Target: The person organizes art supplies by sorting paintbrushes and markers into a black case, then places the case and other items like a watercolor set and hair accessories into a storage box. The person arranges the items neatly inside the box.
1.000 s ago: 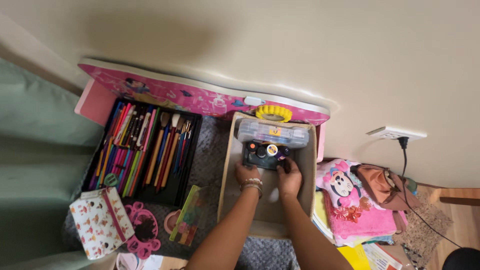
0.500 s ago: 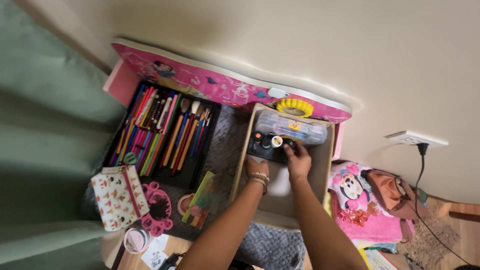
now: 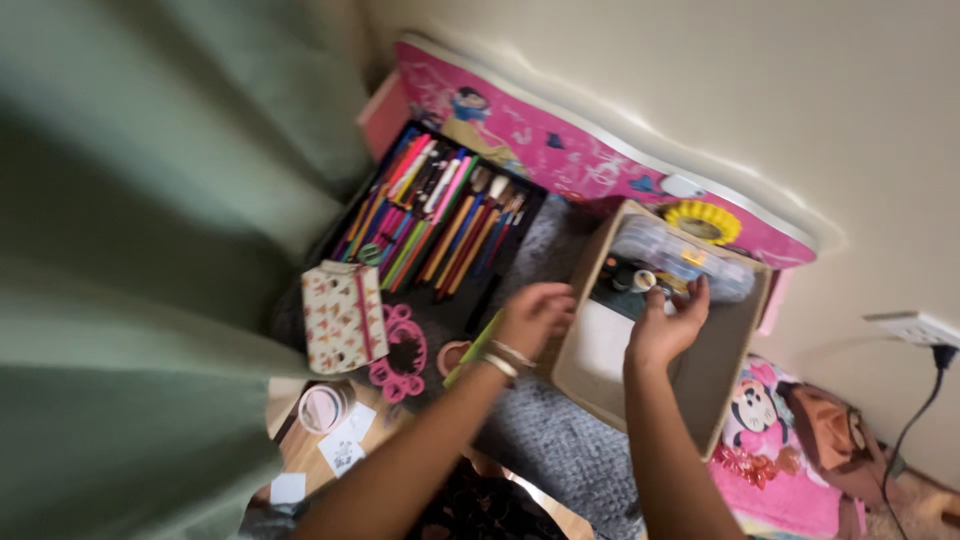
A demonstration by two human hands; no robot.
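I look down on a cluttered floor corner, the view tilted and a little blurred. In the right-centre of the frame sits a beige fabric storage bin (image 3: 700,385), open at the top. At its far end lies a dark tray of small paint pots (image 3: 628,285), tucked against a clear plastic case (image 3: 690,258).

My right hand (image 3: 668,325) reaches into the bin, fingers half curled, fingertips at the tray's near edge; I cannot tell whether it grips. My left hand (image 3: 532,315) hovers loosely open outside the bin's left wall, holding nothing, above a green paint palette (image 3: 470,350).

I judge the tray light and stiff, but the pots may sit loose and tip, so I would take it level by both long edges.

Upper left of the bin lies a black tray of pencils and brushes (image 3: 440,220).
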